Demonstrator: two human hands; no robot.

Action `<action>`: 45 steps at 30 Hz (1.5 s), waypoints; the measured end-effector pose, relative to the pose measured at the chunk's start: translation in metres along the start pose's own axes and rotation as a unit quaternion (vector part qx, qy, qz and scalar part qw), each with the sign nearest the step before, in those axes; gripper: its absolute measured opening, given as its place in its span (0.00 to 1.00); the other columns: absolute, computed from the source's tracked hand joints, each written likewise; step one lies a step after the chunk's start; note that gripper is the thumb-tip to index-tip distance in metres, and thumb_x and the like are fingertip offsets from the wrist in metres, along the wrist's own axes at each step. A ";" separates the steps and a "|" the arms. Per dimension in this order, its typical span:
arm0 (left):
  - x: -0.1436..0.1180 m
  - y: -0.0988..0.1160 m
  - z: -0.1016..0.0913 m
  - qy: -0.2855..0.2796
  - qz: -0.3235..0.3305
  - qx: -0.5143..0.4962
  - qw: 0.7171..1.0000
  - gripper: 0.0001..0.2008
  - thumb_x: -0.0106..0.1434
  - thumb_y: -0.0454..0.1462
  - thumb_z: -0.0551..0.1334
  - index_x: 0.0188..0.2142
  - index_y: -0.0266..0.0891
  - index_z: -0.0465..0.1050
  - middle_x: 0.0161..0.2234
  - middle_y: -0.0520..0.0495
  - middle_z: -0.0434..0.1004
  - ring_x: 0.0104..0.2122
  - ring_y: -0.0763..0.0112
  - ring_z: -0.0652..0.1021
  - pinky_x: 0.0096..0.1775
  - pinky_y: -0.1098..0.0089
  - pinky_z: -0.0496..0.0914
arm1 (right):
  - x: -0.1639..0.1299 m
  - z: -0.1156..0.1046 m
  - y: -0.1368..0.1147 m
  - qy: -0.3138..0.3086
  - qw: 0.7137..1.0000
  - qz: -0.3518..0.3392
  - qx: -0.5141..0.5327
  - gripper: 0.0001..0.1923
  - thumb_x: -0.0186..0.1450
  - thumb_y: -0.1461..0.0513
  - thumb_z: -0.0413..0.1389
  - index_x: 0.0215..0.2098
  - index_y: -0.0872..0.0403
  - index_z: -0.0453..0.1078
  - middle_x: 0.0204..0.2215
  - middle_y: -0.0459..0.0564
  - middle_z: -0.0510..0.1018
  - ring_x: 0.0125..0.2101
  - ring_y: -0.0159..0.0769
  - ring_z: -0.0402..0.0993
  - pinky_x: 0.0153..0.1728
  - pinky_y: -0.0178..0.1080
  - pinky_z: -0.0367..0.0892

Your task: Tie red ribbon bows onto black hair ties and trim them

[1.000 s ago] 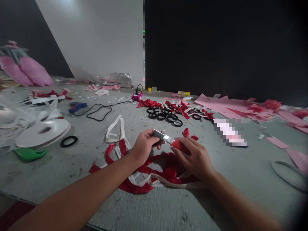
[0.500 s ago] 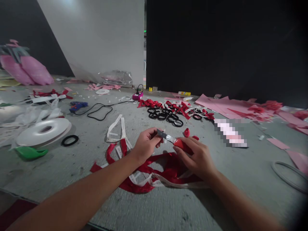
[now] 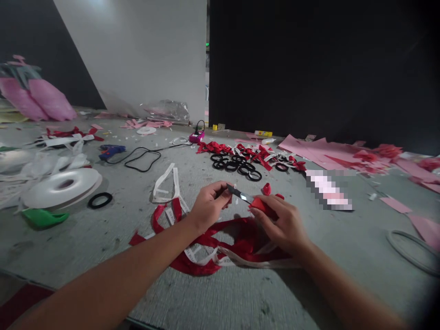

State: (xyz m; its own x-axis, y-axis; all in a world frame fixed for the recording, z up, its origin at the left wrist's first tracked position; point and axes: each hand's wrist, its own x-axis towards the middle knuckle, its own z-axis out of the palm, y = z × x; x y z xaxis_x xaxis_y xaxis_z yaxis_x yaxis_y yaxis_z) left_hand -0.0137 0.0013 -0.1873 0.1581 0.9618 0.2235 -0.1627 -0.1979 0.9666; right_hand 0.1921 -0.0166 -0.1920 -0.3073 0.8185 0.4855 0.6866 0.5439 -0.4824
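In the head view, a small knife (image 3: 248, 200) with a red handle and a bare metal blade lies almost level between the two hands, above the grey table (image 3: 220, 293); its long axis runs from right to left and slightly away from the person, with the blade tip pointing left toward the left hand. Directly beneath it sprawls a tangle of red ribbon (image 3: 227, 247) mixed with white printed ribbon. Farther back lie black rings (image 3: 237, 167) among red bows, with pink paper sheets (image 3: 326, 153) to the right. A white ribbon loop (image 3: 166, 184), a white spool (image 3: 62, 185), a single black ring (image 3: 99, 200) and a green scrap (image 3: 43, 217) sit to the left. The left hand (image 3: 208, 206) is curled, its fingertips pinching the blade's tip. The right hand (image 3: 283, 224) is closed around the red handle.
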 end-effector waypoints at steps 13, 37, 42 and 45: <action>0.000 0.004 -0.002 0.003 0.010 0.048 0.999 0.09 0.62 0.40 0.61 0.31 0.37 0.74 0.22 0.53 0.65 0.23 0.75 0.64 0.27 0.72 0.58 | 0.001 0.000 0.001 0.008 1.000 0.008 -0.008 0.14 0.66 0.53 0.54 0.44 0.53 0.72 0.35 0.51 0.78 0.33 0.38 0.73 0.36 0.40 0.66; 0.002 0.000 -0.004 0.008 0.016 0.063 0.998 0.10 0.63 0.41 0.61 0.32 0.37 0.74 0.23 0.52 0.66 0.24 0.75 0.65 0.27 0.72 0.59 | 0.002 0.000 -0.001 0.012 1.000 0.020 0.006 0.15 0.67 0.53 0.54 0.43 0.54 0.73 0.36 0.51 0.79 0.34 0.39 0.74 0.37 0.41 0.66; 0.003 0.001 -0.005 0.016 0.015 0.060 0.998 0.08 0.62 0.40 0.62 0.33 0.37 0.74 0.23 0.52 0.67 0.24 0.75 0.66 0.27 0.72 0.59 | 0.001 -0.001 -0.001 0.014 1.000 0.018 0.006 0.15 0.67 0.53 0.54 0.43 0.54 0.73 0.35 0.51 0.79 0.34 0.39 0.74 0.37 0.41 0.66; 0.006 -0.001 -0.008 0.033 0.016 0.050 0.998 0.09 0.61 0.41 0.62 0.36 0.37 0.75 0.23 0.51 0.68 0.24 0.74 0.67 0.28 0.72 0.60 | 0.002 -0.001 0.001 0.014 1.000 0.026 -0.005 0.15 0.67 0.52 0.54 0.43 0.54 0.73 0.35 0.51 0.79 0.34 0.39 0.74 0.37 0.41 0.66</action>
State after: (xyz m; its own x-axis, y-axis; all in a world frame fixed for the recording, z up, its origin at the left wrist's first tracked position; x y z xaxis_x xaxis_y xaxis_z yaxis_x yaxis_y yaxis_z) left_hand -0.0203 0.0084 -0.1876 0.0902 0.9645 0.2481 -0.0686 -0.2425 0.9677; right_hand 0.1924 -0.0149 -0.1907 -0.2523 0.8400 0.4804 0.7080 0.4987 -0.5000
